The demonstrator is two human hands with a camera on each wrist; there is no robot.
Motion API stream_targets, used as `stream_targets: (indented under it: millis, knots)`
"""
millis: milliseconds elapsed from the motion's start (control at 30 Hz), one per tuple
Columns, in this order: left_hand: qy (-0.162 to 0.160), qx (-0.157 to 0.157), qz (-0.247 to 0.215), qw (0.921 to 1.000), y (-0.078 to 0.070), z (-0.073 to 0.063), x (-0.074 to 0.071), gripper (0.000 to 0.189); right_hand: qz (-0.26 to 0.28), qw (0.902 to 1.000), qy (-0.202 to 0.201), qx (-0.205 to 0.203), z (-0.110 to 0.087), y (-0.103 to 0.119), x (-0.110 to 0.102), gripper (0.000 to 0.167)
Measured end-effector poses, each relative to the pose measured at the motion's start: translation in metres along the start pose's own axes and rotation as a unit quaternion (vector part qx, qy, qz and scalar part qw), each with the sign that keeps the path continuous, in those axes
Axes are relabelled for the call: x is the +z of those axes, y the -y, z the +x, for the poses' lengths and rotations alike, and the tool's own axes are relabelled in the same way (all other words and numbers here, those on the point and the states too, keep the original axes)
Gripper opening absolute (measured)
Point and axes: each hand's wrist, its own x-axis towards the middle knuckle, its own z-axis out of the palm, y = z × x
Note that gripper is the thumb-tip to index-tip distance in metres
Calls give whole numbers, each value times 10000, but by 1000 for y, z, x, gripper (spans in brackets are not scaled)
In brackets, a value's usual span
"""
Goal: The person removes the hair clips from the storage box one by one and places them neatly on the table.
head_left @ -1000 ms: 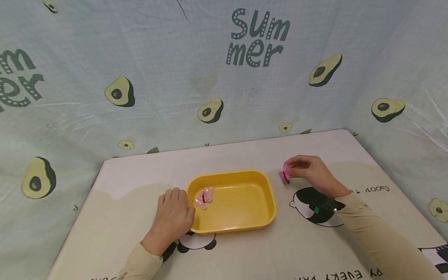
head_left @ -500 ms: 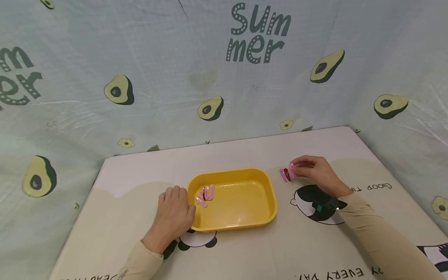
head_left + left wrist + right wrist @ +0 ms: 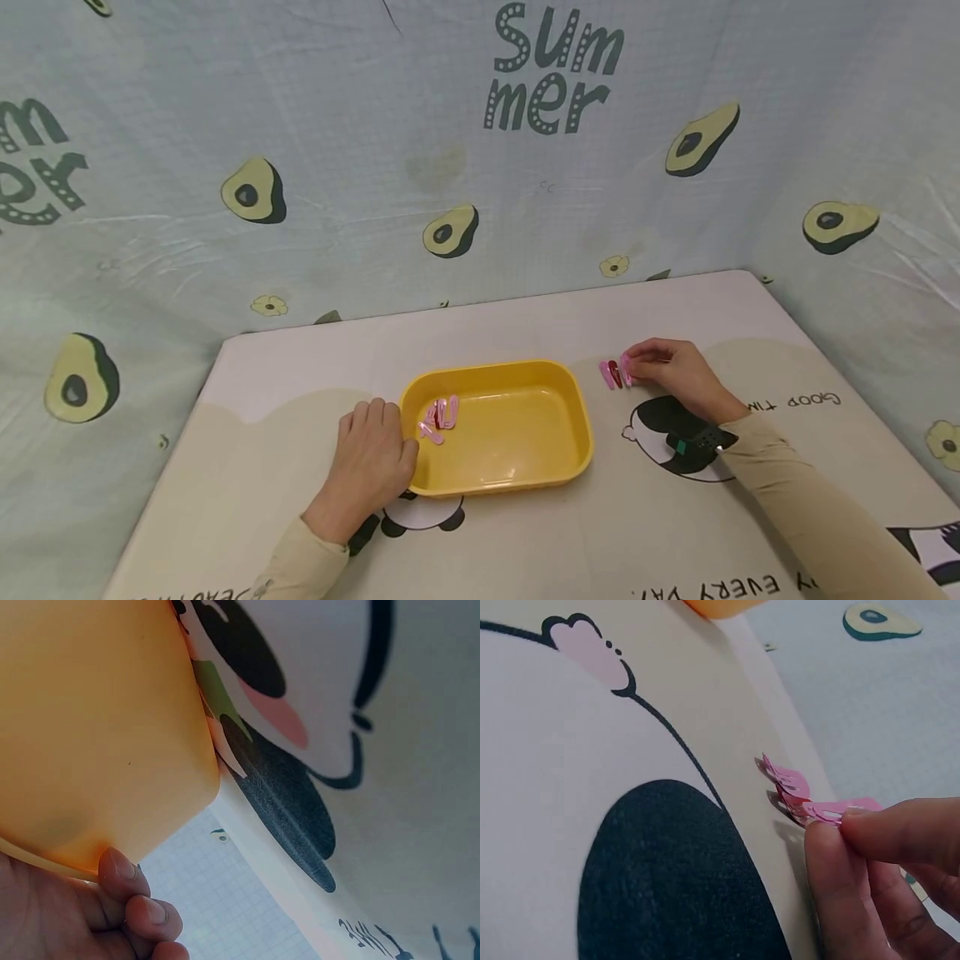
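Observation:
My right hand (image 3: pixel 672 371) pinches a pink snap hair clip (image 3: pixel 840 807) between thumb and forefinger, close over the table. Just left of it lie a dark red hair clip (image 3: pixel 615 373) and another pink hair clip (image 3: pixel 606 375), side by side. With curled fingers my left hand (image 3: pixel 372 454) grips the left rim of a yellow tray (image 3: pixel 517 483); the left wrist view shows the fingertips (image 3: pixel 124 874) against the tray's outer wall. Inside the tray, at its left end, several pink hair clips (image 3: pixel 453 412) lie together with a dark red one among them.
A pale cloth printed with pandas and lettering covers the table (image 3: pixel 525 550). Behind it hangs a curtain (image 3: pixel 337 125) with avocado prints, close to the table's back edge.
My right hand has moved slightly right, away from the red clip and the pink clip beside it, and lowered its pink clip next to them. The left hand stays on the tray.

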Motion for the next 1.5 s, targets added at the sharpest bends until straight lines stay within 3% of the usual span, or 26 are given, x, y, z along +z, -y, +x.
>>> stream_targets:
  millis: [633, 1300, 1500]
  knots:
    - [14, -1, 32, 10000, -1, 0, 0, 16, 6, 9985, 190, 515, 6, 10, 0, 33]
    - [-115, 86, 1, 9999, -1, 1, 2, 16, -815, 9923, 172, 913, 9, 30, -3, 40]
    - [-142, 92, 31, 9999, 0, 0, 2, 16, -440, 9899, 174, 1333, 9, 35, -6, 46]
